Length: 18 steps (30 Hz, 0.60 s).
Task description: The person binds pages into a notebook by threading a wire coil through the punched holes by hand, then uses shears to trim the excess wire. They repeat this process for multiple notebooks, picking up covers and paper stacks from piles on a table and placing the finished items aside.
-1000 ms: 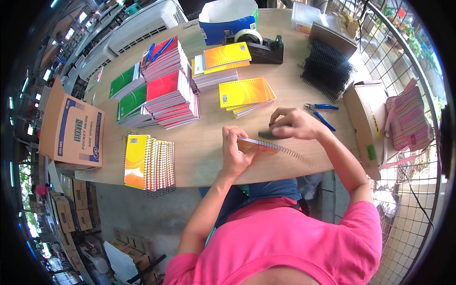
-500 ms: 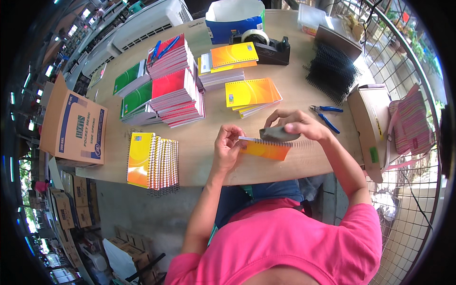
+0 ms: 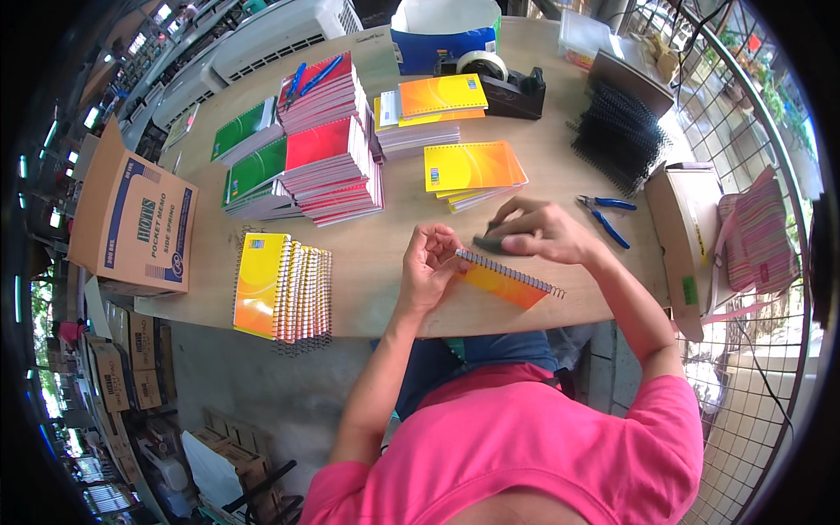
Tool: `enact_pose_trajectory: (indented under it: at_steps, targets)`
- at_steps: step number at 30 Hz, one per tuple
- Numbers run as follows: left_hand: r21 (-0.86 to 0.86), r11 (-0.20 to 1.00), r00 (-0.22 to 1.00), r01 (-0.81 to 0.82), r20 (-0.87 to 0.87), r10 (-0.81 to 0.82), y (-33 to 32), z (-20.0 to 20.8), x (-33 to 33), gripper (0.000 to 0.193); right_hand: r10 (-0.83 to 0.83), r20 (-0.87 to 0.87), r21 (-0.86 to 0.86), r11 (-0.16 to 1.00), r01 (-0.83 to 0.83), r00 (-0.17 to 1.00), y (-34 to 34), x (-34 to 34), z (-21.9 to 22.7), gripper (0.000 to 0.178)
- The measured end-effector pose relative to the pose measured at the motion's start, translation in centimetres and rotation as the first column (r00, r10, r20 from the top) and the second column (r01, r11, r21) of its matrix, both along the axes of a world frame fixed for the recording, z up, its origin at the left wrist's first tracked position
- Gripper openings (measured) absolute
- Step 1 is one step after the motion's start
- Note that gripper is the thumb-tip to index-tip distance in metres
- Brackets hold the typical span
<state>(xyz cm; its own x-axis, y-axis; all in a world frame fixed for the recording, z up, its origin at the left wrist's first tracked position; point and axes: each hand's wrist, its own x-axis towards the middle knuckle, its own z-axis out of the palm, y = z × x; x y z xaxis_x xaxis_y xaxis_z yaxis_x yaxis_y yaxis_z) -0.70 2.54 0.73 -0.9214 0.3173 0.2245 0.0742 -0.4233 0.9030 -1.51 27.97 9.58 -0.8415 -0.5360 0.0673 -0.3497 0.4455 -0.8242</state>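
Note:
Near the front edge of the table, my left hand (image 3: 431, 265) pinches the left end of a yellow-orange pocket notebook (image 3: 506, 283). A dark wire coil (image 3: 512, 270) runs along its top edge, and a short piece of the coil sticks out past the right end. My right hand (image 3: 544, 233) is closed around a dark grey block (image 3: 500, 245), just above the coiled edge. Whether the block touches the coil I cannot tell. To the left, several coil-bound yellow notebooks (image 3: 261, 284) lie overlapped in a row.
Yellow-orange notebooks (image 3: 475, 166) lie beyond my hands. Stacks of red notebooks (image 3: 319, 143) and green notebooks (image 3: 255, 179) stand at back left. Blue-handled pliers (image 3: 608, 219), a pile of black coils (image 3: 619, 136) and a carton (image 3: 687, 232) are right; an open cardboard box (image 3: 140, 219) is left.
The coil, which reached far out to the right of the notebook, now lies mostly along its edge. The notebook's right end has tilted down, and the block has shifted slightly left.

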Motion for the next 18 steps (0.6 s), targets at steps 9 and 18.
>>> enact_pose_trajectory:
  at_steps: [9,18]
  targets:
    - [-0.018,0.997,0.993,-0.078,0.092,0.079,-0.4,1.9,0.1,0.054,-0.460,-0.615,0.283,0.629,0.724,0.640,8.1,1.7,-3.1,0.064]
    - [-0.111,0.988,0.987,-0.109,0.103,0.121,0.0,4.8,0.7,0.055,-0.418,-0.698,0.052,0.781,0.623,0.582,6.1,5.6,-0.4,0.049]
